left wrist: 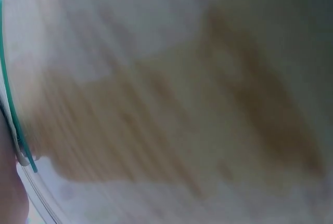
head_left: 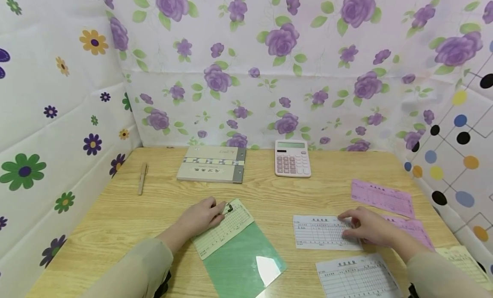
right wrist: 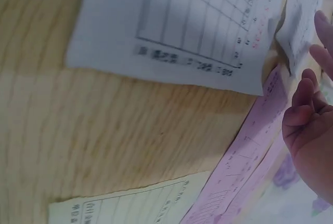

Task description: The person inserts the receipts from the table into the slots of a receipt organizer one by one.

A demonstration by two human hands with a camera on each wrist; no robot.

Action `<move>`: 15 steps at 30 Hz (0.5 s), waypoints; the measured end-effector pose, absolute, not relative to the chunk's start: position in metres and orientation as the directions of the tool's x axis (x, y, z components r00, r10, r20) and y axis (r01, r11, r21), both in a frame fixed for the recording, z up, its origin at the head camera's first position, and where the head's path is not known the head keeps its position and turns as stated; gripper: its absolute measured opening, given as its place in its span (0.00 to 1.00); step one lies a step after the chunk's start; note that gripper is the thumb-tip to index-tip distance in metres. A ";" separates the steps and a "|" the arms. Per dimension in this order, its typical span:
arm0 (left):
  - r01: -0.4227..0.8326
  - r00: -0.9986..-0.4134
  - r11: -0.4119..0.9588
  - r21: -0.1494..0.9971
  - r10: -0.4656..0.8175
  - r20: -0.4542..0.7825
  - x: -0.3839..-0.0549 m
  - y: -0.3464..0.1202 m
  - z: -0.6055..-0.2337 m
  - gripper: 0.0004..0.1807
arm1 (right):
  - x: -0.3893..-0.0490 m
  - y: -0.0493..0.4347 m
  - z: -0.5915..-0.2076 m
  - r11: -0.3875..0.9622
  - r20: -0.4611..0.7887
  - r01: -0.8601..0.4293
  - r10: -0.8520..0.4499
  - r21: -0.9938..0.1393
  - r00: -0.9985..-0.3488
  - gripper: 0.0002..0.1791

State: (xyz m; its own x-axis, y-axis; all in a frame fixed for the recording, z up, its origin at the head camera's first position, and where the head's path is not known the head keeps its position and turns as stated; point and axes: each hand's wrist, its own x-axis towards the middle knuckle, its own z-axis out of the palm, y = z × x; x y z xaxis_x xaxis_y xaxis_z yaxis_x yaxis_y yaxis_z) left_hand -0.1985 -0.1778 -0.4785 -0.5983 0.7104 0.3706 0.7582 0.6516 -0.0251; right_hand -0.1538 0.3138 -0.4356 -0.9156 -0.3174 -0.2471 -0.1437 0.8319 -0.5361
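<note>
In the head view my left hand [head_left: 204,216] lies at the top left of a green see-through clipboard [head_left: 242,259], gripping it beside the metal clip [head_left: 230,208]. A pale yellow ruled slip [head_left: 227,229] lies under that clip. Part of the hand and a green edge show at the side of the blurred left wrist view. My right hand [head_left: 366,227] is over the right end of a white printed slip [head_left: 317,234], index finger and thumb spread apart. The right wrist view shows its other fingers [right wrist: 304,96] curled inward.
A second white slip [head_left: 358,276] lies nearer me. Two pink slips [head_left: 383,198] and some yellow slips [head_left: 464,264] are at the right. Towards the back are a banded stack of ledger pads [head_left: 212,163], a pink calculator [head_left: 292,159] and a pen [head_left: 142,178]. Patterned cloth walls border the table.
</note>
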 end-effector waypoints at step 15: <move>0.749 -0.603 0.661 -0.045 0.709 0.366 -0.196 -0.175 -0.478 0.23 | -0.162 0.302 -0.444 0.853 -0.209 -0.179 -0.315 -0.491 -0.926 0.30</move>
State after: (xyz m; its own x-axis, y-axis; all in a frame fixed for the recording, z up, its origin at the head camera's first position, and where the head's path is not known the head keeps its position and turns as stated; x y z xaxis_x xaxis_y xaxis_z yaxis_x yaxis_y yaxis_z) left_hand -0.1961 -0.1754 -0.4779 -0.6031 0.7085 0.3664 0.7490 0.6610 -0.0454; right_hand -0.1621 0.3022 -0.4442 -0.9259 -0.3148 -0.2088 -0.1791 0.8525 -0.4910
